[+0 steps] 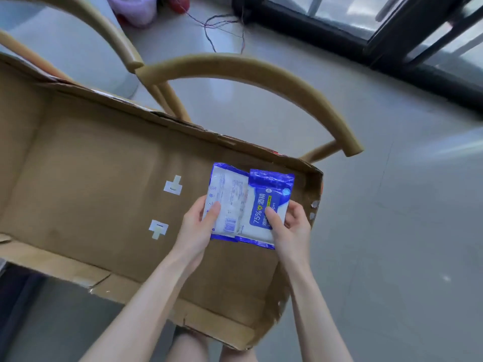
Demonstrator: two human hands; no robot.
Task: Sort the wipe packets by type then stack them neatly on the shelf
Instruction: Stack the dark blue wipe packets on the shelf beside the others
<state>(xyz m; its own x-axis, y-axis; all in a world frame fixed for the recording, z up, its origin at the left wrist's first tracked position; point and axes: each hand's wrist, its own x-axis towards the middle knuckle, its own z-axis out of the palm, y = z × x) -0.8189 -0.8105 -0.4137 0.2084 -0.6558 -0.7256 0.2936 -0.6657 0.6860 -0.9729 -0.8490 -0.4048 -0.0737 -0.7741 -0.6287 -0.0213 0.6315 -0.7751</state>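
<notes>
Two wipe packets, both blue and white, sit at the right end of an open cardboard box. Can't tell if they rest on the box floor or are lifted just off it.

The left packet is back side up: white panel, small print, a barcode. The right packet is front side up, with a blue label reading "75%". Its left edge overlaps the left packet.

Both hands are in use, one per packet. The left hand grasps the left packet, thumb pressed on the white back; the other fingers are hidden underneath. The right hand grasps the right packet, thumb on the blue label and fingers curled round the packet's right edge.

Two white tape patches are stuck to the box floor left of the packets, one farther and one nearer.

Two wooden chairs with curved backs stand behind the box, one at centre and one at upper left.

On the grey tiled floor beyond lie thin loose wires and a pale purple bag. A dark window frame is at upper right.
</notes>
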